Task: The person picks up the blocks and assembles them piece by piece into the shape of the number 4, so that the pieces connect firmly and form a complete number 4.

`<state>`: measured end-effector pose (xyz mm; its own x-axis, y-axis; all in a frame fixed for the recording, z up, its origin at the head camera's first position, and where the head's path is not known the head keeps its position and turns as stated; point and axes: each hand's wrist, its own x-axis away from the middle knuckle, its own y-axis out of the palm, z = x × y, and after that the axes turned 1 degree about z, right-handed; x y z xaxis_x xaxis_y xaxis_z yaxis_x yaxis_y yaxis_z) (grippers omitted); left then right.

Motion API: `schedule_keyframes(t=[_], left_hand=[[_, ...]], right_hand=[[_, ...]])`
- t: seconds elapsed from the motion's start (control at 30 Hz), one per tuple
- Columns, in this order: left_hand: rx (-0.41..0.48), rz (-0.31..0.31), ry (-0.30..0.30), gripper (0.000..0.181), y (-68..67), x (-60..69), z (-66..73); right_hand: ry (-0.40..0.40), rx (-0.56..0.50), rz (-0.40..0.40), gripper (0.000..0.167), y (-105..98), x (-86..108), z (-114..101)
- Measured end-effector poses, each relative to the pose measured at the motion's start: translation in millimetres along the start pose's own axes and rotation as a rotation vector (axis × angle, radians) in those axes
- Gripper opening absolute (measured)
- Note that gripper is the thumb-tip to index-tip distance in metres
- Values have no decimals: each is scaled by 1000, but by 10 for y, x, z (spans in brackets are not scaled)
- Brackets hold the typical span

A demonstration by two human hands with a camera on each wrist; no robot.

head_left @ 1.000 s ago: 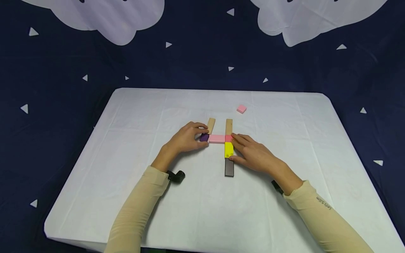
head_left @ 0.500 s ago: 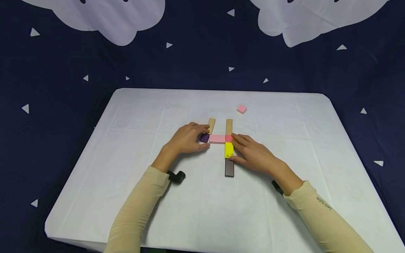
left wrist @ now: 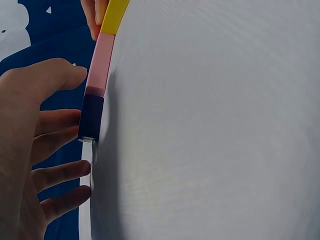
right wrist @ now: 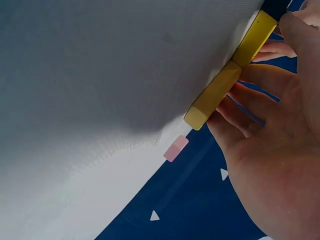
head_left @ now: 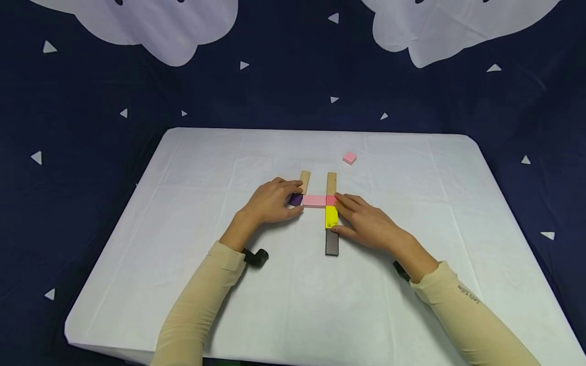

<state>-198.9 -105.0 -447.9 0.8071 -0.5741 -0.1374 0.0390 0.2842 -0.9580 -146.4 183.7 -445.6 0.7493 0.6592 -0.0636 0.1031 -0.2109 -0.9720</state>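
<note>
Flat toy blocks lie joined on the white table. A pink block (head_left: pixel 314 202) runs crosswise between a dark purple block (head_left: pixel 295 200) and a short red-pink block (head_left: pixel 331 201). My left hand (head_left: pixel 271 199) spreads round the purple block, fingertips at its far side by a tilted wooden block (head_left: pixel 305 180). In the left wrist view the thumb (left wrist: pixel 75 76) appears apart from the pink block. Above the red-pink block lies another wooden block (head_left: pixel 331 183); below it come a yellow block (head_left: pixel 331 217) and a dark grey block (head_left: pixel 331 242). My right hand (head_left: pixel 368 223) rests fingertips along this column's right side.
A loose small pink block (head_left: pixel 350 158) lies beyond the column towards the far edge. The white cloth-covered table (head_left: pixel 293 310) reaches out on both sides. Behind it hangs a dark blue backdrop (head_left: pixel 284 96) with white triangles and clouds.
The left wooden block has shifted slightly to the left. My left thumb has lowered a little, widening its gap to the fingers. The right hand stays in place.
</note>
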Motion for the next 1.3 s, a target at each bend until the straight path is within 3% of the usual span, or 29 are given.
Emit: schedule_keyframes(t=[0.57,0.87,1.07,1.3], left_hand=[[33,-17,24,50,17,17,-48],[48,6,-3,50,8,20,-34],[90,12,-29,36,-15,22,-47],[132,-14,2,33,-45,14,-88]], right_hand=[[-7,9,13,73,4,10,0],[-10,15,10,72,11,12,1],[-9,7,8,72,0,1,-6],[-6,1,5,73,0,4,0]])
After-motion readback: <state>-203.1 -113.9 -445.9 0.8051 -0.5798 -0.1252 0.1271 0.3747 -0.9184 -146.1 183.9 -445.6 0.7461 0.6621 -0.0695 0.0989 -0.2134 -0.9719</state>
